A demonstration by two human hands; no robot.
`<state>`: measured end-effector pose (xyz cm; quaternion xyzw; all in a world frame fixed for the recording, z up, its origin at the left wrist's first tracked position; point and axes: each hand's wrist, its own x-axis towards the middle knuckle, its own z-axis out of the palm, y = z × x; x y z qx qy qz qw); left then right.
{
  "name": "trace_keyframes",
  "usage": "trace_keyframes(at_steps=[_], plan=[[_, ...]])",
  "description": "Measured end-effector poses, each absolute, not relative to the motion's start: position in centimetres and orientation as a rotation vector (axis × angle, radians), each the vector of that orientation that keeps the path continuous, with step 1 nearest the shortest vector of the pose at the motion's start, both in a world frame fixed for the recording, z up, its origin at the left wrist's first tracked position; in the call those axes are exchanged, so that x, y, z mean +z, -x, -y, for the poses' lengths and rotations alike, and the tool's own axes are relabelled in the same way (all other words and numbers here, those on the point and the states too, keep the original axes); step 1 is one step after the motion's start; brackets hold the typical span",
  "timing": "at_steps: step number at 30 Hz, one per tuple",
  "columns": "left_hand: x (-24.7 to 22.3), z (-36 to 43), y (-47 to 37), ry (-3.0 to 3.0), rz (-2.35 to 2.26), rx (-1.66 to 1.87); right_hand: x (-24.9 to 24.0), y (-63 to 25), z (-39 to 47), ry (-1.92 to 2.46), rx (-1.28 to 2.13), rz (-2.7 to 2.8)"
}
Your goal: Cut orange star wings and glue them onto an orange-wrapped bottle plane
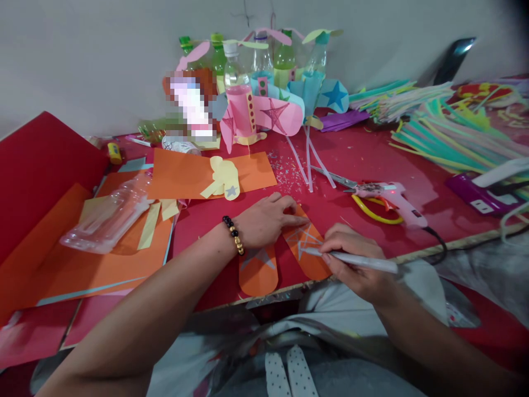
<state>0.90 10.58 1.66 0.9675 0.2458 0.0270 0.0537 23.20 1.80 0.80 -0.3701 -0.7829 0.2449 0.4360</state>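
My right hand is closed around a pale pen, its tip on an orange paper piece with rounded end and star lines drawn on it. My left hand lies with fingers spread, its fingertips on the upper part of that same piece. Partly under my left wrist, a second orange piece shows a grey star. Beyond my left hand, small yellow cutouts rest on an orange sheet.
Bottles decorated as planes stand along the wall. Scissors and a pink glue gun lie to the right, near a purple device and paper strips. Leftward, a clear plastic bottle lies on orange sheets.
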Motion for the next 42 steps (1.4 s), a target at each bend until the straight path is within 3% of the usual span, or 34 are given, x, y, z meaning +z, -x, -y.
trace_keyframes(at_steps=[42], plan=[[1.67, -10.54, -0.77, -2.894, -0.765, 0.089, 0.01, -23.70, -1.61, 0.953, 0.576, 1.895]])
